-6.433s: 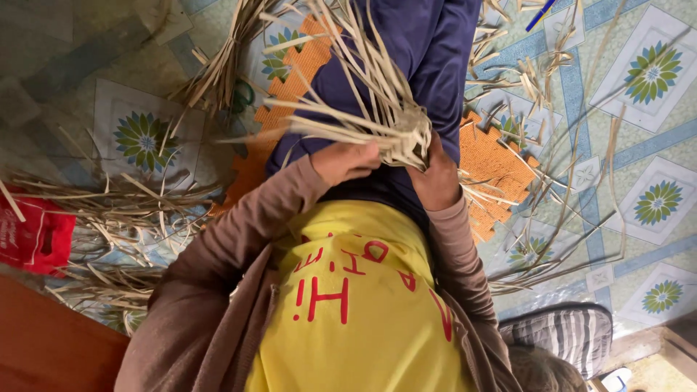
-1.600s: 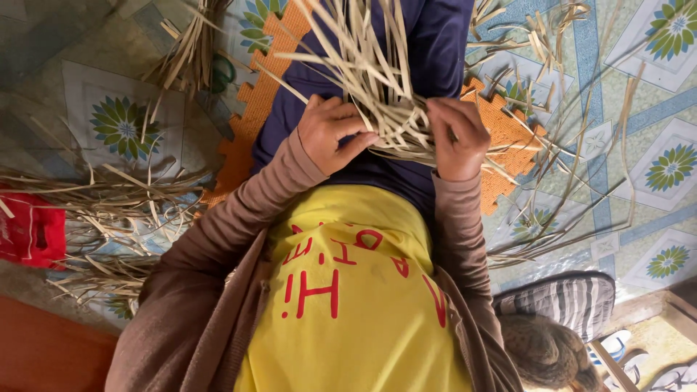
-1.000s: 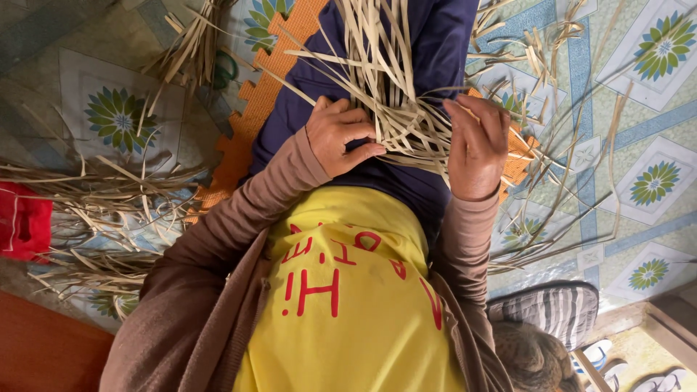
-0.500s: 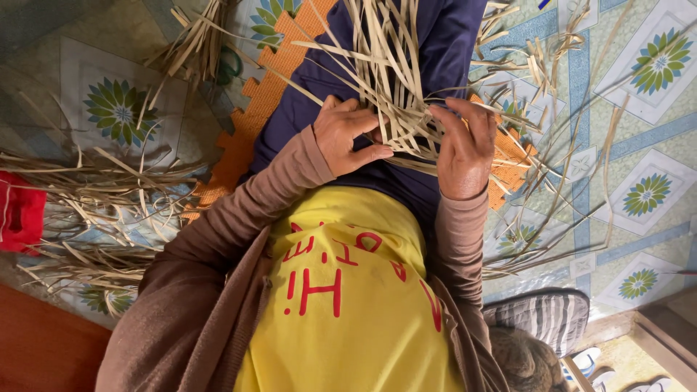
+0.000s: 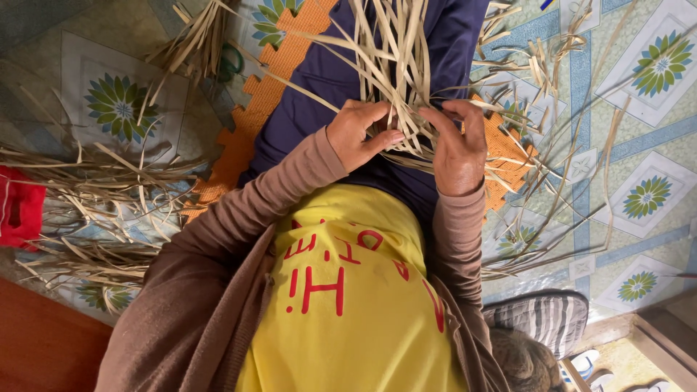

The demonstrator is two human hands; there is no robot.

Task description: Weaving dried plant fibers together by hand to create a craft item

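Left hand: the left hand (image 5: 361,134) sits over the lap, fingers curled and thumb pressed in, pinching the near end of the bundle of straw strips (image 5: 396,69).
Right hand: the right hand (image 5: 457,149) is just beside it, fingers bent over the same bundle from the other side, gripping the strips where they cross.
Bundle: pale, flat dried strips, gathered between the two hands and fanning out away from the body, past the top edge of the view. How the strips interlace at the grip point cannot be told; the fingers cover it.
Lap: the bundle lies over dark blue trousers (image 5: 443,36); below them, a yellow shirt (image 5: 356,312) with red print and brown sleeves (image 5: 247,210).
Mat: an orange foam mat (image 5: 268,80) with toothed edges shows on both sides of the legs.
Floor: patterned tiles (image 5: 653,69) with blue and green flower motifs, scattered with loose strips.
Left side: a loose heap of strips (image 5: 102,210) lies well apart from the hands, with a red bag (image 5: 18,214) at the frame's edge.
Far left top: another tied sheaf (image 5: 196,40) lies near something green on the floor.
Bottom right: a striped grey cloth (image 5: 548,323) lies near the elbow.
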